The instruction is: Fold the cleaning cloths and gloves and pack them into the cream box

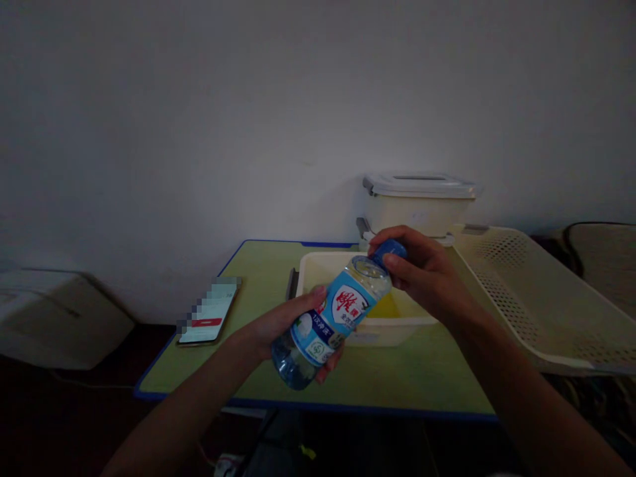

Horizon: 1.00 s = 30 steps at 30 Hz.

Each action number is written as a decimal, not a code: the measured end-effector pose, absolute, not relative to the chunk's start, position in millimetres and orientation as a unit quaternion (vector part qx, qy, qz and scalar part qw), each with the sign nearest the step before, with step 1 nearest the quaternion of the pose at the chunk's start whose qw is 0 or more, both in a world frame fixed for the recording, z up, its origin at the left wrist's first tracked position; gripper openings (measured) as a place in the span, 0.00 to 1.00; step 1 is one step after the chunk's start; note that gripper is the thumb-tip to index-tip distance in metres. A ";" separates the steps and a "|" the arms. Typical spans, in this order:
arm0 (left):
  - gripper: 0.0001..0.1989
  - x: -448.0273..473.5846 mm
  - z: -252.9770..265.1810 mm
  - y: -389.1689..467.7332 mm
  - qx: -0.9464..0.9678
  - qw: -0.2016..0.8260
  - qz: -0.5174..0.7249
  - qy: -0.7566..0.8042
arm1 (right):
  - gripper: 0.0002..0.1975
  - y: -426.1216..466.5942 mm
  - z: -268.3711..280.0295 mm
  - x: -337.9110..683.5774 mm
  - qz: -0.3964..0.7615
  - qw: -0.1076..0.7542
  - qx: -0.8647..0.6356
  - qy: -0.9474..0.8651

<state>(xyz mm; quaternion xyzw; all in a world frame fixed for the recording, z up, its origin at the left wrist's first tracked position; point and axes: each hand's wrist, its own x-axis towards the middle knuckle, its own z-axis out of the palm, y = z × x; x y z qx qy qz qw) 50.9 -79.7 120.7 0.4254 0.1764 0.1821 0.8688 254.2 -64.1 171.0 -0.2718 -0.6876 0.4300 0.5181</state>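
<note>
A clear bottle of dish soap [342, 311] with a blue label is tilted up to the right in front of me. My left hand [298, 324] wraps round its body, thumb on the label. At the neck, the fingers of my right hand [417, 265] close on the blue cap [390, 250]. Whether the cap is loose or tight I cannot tell. Behind and below the bottle stands a white plastic basin [322, 262], partly hidden by it. Something yellow [382, 308] shows inside the basin.
A phone [209, 311] lies on the left of the green table [268, 278] with blue edging. At the back right is a lidded storage box [422, 205]. A white perforated basket [551, 298] sits at the right. Left of the table is a white box [59, 318].
</note>
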 end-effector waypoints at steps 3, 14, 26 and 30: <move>0.27 53.1 123.2 -78.8 0.430 0.866 0.200 0.159 | 0.09 -65.1 168.7 258.9 0.444 0.535 -0.282 -0.661; 0.29 45.4 133.8 -76.5 0.748 0.428 0.383 0.333 | 0.09 -56.9 158.3 283.0 0.408 0.579 -0.345 -0.616; 0.25 45.9 142.2 -44.2 0.845 0.183 0.363 0.347 | 0.13 -51.1 160.1 315.2 0.319 0.483 -0.417 -0.701; 0.25 47.5 137.6 -34.9 0.822 0.225 0.348 0.391 | 0.15 -46.3 160.8 324.2 0.304 0.425 -0.428 -0.738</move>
